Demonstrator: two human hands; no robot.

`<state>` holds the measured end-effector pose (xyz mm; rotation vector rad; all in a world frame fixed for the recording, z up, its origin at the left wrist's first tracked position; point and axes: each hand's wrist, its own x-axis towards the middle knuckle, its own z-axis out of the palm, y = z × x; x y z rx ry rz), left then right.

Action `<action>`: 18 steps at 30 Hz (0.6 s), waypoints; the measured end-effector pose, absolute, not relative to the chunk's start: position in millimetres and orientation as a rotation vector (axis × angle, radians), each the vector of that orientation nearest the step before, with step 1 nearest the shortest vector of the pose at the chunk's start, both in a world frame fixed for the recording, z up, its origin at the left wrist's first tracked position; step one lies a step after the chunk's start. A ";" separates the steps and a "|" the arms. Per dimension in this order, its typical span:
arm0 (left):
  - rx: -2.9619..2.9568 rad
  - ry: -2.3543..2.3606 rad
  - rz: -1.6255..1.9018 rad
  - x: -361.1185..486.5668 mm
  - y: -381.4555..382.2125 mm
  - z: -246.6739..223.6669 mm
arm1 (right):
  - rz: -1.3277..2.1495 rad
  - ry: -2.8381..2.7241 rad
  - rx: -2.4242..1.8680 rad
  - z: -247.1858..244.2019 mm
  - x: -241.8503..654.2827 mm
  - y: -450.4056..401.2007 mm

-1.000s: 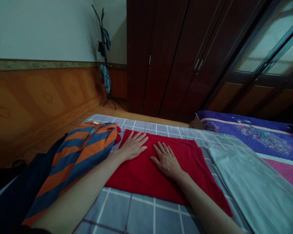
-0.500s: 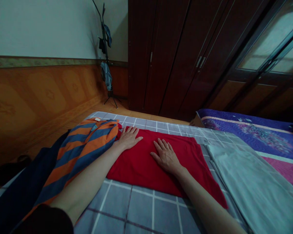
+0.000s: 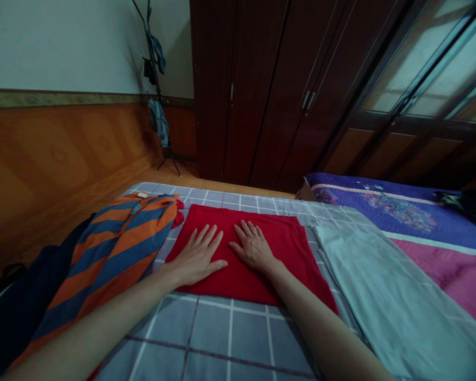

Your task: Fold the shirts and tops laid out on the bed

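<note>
A red cloth garment (image 3: 277,238), folded into a flat four-sided shape, lies on the grey checked bedsheet (image 3: 210,328). My left hand (image 3: 198,256) rests on its left part, palm down with the fingers spread. On the middle of the garment lies my right hand (image 3: 254,246), also flat with fingers apart. Neither hand grips anything. Left of the red cloth is an orange and blue striped shirt (image 3: 119,238), with a bit of red fabric (image 3: 178,214) showing at its far edge. Pale green folded fabric (image 3: 365,275) lies to the right.
Dark navy cloth (image 3: 31,286) lies at the far left. A second bed with a purple and pink cover (image 3: 388,203) stands at the right. Beyond the bed are a dark wooden wardrobe (image 3: 262,95) and a coat stand (image 3: 154,79) with things hung on it.
My left hand has come nearer to me, from the red garment's far left corner to its left middle. The red cloth's left edge now lies apart from the striped shirt. The view has shifted right.
</note>
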<state>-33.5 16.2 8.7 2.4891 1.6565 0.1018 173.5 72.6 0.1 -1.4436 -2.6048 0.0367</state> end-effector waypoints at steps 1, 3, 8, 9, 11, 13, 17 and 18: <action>2.503 1.641 0.125 -29.8 9.8 6.3 | 0.042 -2.600 -1.450 0.4 172.9 71.2; 2.517 1.640 0.145 -24.9 1.4 1.0 | 0.055 -2.583 -1.469 0.5 170.0 66.8; 2.540 1.627 0.151 -26.4 1.3 -5.0 | 0.087 -2.636 -1.342 -0.4 169.1 64.2; 2.541 1.628 0.157 -27.6 2.3 -4.7 | 0.078 -2.637 -1.371 -0.4 173.8 68.7; 2.544 1.620 0.165 -29.2 3.3 -3.2 | 0.030 -2.560 -1.563 -0.2 189.1 82.1; 2.539 1.603 0.152 -29.8 3.3 -1.0 | -0.030 -2.412 -1.790 0.1 207.8 97.0; 2.504 1.585 0.088 -29.2 2.8 2.3 | -0.083 -2.284 -1.942 -0.9 232.5 113.6; 2.502 1.583 0.087 -29.2 2.9 2.3 | -0.085 -2.283 -1.947 -1.5 234.4 114.6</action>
